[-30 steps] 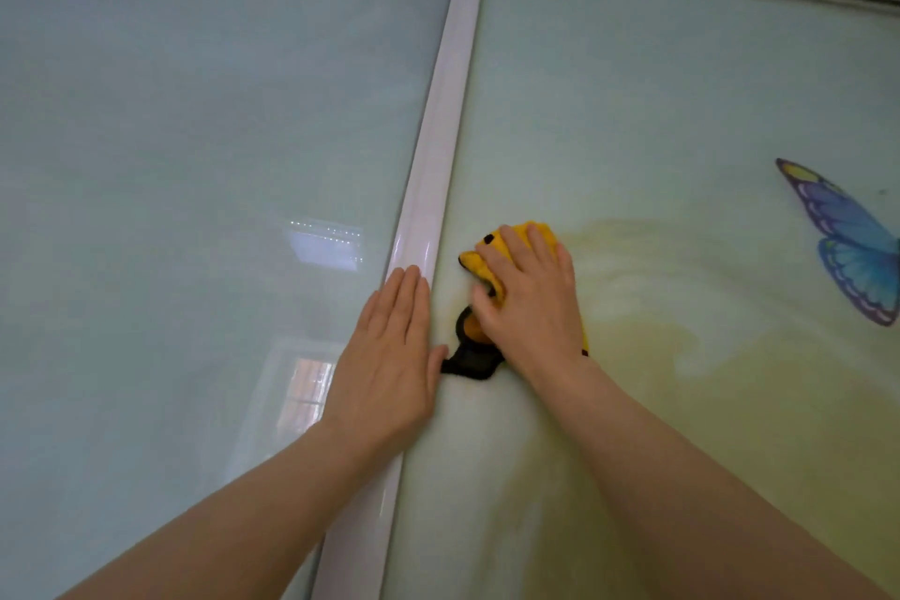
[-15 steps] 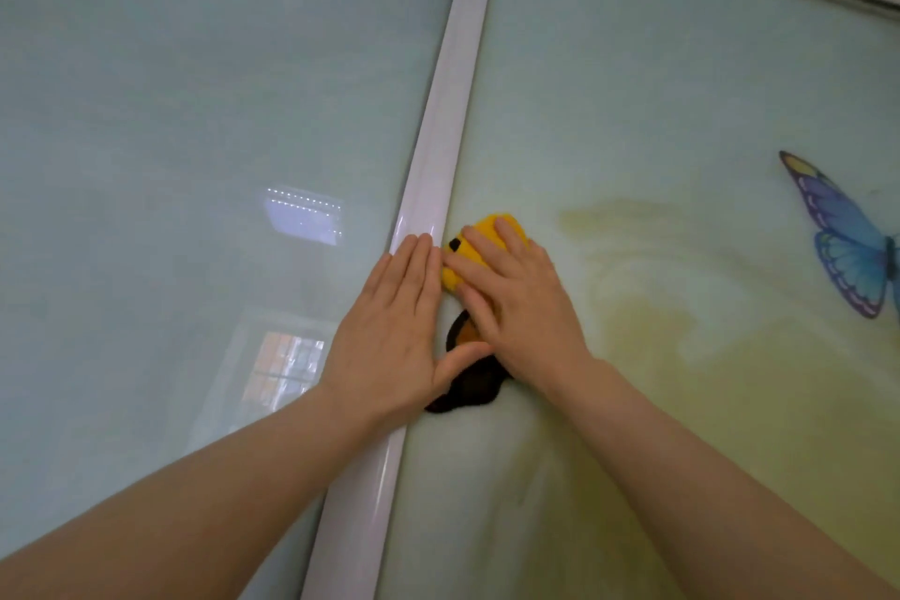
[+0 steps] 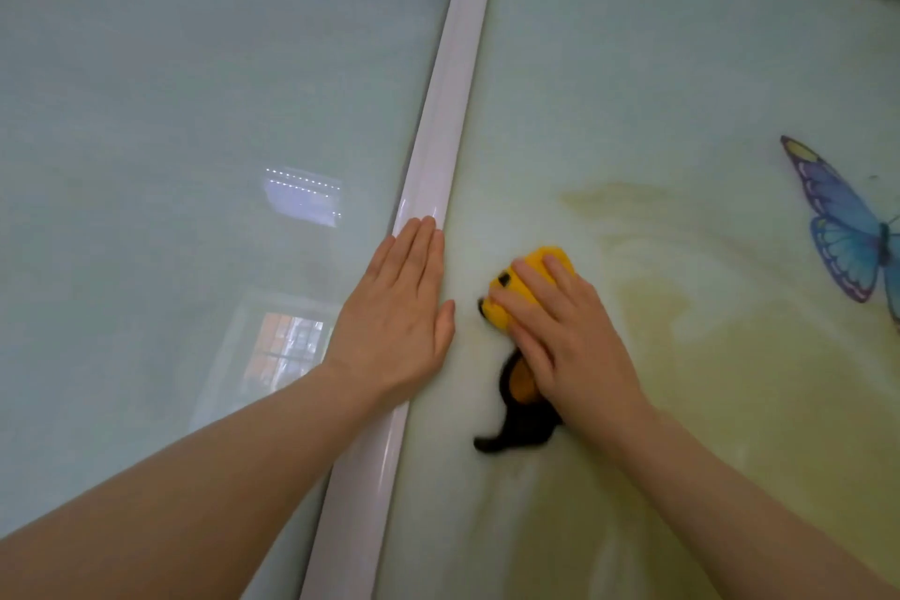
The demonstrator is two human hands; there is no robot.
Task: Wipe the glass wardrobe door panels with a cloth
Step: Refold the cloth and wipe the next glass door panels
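- Left hand (image 3: 397,307) lies flat, fingers straight and pressed together, thumb angled out to the right.
- Left forearm (image 3: 185,497), bare, stretches up from the lower left corner.
- Right hand (image 3: 560,331) presses palm-down, fingers spread and slightly bent.
- Right forearm (image 3: 730,492), also bare, comes in from the lower right.
- The two hands sit near each other, apart.

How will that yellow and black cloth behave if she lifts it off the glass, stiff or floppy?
Probably floppy: the cloth bunches under the right hand, and its black end trails limply below. Likely light, since flat fingers alone hold it against the glass panel. It should slide easily on that glossy surface.
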